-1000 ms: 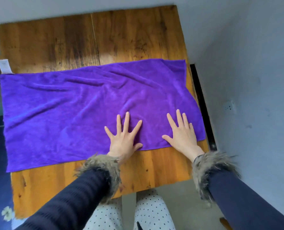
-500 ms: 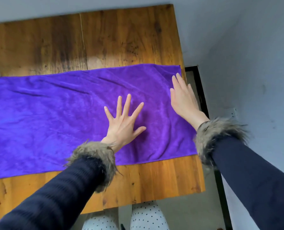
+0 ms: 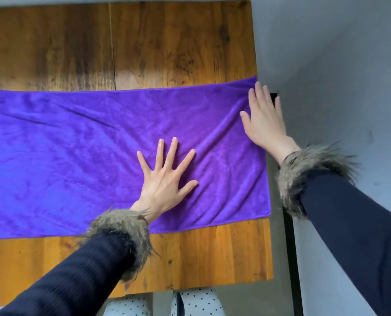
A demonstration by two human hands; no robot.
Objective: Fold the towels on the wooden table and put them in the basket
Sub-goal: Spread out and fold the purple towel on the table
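Note:
A purple towel (image 3: 87,156) lies spread flat across the wooden table (image 3: 167,42), its right edge at the table's right side. My left hand (image 3: 167,176) presses on the towel right of its middle, fingers spread and straight. My right hand (image 3: 263,119) lies flat with straight fingers at the towel's far right corner, fingertips at the upper edge. The towel runs out of view on the left. No basket is in view.
A grey wall (image 3: 338,65) stands close to the table's right edge, with a dark strip (image 3: 290,247) in the gap. Bare wood shows beyond the towel and along the near edge (image 3: 201,252). My polka-dot trousers (image 3: 196,302) show below the table.
My right hand slid from the towel's near right corner up along its right edge to the far corner. My left hand moved a little farther onto the towel. The view shifted right.

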